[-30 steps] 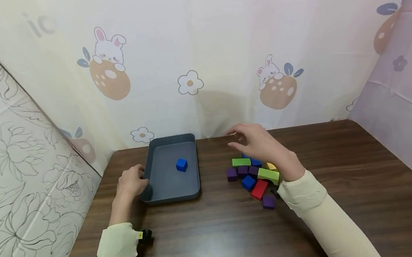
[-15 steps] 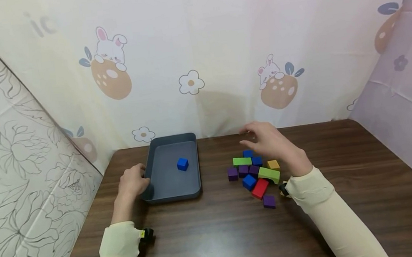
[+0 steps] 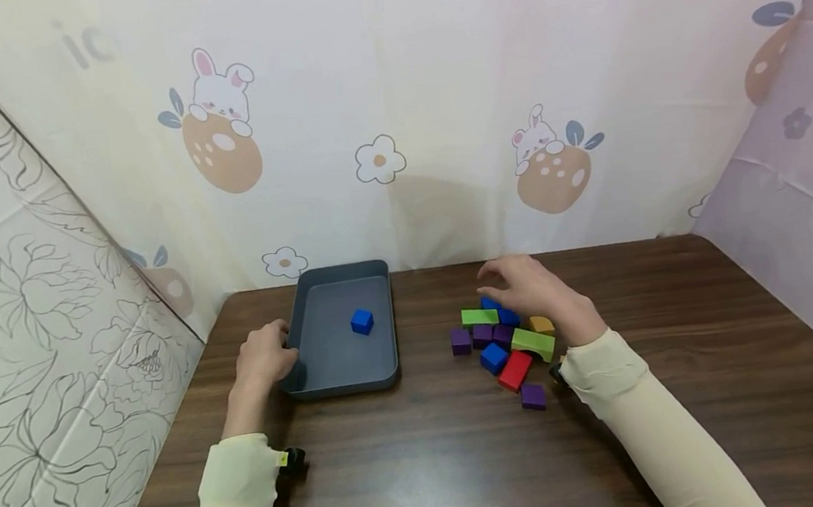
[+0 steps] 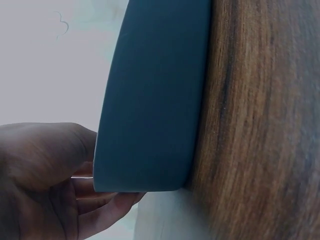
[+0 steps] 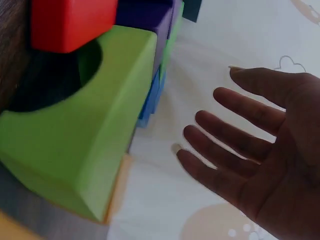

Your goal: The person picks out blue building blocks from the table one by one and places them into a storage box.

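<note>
My left hand (image 3: 263,358) pinches the left wall of a grey rectangular tray (image 3: 337,368), thumb over the rim and fingers along the outside. One blue cube (image 3: 362,322) lies inside the tray. To the right, my right hand (image 3: 529,286) hovers with parted, relaxed fingers over the far side of a cluster of toy blocks, holding nothing. Closest beneath it are blue cubes (image 3: 507,318), partly hidden by the hand, and a flat green block (image 3: 479,317). The right wrist view shows a green arch block (image 5: 115,100) large in front, with spread fingers beyond it.
Nearer in the cluster are several purple cubes (image 3: 460,342), another blue cube (image 3: 494,357), a red block (image 3: 516,371) and a yellow block (image 3: 541,324). A printed curtain (image 3: 429,119) hangs behind the brown wooden table (image 3: 414,467).
My right hand shifts right, away from the tray side, then lowers toward the far blue cubes. My left hand stays at the tray's wall.
</note>
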Motion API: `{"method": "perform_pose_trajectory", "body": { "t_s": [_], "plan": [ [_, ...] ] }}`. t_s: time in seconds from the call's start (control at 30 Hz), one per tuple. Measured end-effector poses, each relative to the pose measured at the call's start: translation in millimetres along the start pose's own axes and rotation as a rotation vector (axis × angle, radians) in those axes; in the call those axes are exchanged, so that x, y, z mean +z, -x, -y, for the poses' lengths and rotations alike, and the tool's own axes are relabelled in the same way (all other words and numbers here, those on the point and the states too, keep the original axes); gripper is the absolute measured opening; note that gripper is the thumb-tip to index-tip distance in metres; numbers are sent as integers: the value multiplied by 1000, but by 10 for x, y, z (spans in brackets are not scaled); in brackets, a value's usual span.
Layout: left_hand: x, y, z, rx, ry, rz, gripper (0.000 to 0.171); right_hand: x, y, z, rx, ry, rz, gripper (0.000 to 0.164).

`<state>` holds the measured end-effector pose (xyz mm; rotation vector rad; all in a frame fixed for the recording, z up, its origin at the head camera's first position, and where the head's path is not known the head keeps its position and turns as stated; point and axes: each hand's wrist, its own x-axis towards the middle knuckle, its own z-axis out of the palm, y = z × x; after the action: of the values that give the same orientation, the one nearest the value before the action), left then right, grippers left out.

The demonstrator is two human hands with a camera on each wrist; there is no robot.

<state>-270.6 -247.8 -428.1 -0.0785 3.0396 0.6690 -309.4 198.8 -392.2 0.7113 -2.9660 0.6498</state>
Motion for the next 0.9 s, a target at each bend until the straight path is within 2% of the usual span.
{"method": "perform_pose_trajectory", "body": {
  "t_s": [0.3,0.5,0.9],
  "plan": [
    [16,-2,-3,-3,5,-10,49,142,-30,-75,-51,36,83,27],
    [16,-2,-5,-2,2,-13,49,195,-50,-105,-89,41,103,23],
    [17,-1,-7,5,-6,-21,48,197,-41,-120,-59,14,113,22]
  ]
}}
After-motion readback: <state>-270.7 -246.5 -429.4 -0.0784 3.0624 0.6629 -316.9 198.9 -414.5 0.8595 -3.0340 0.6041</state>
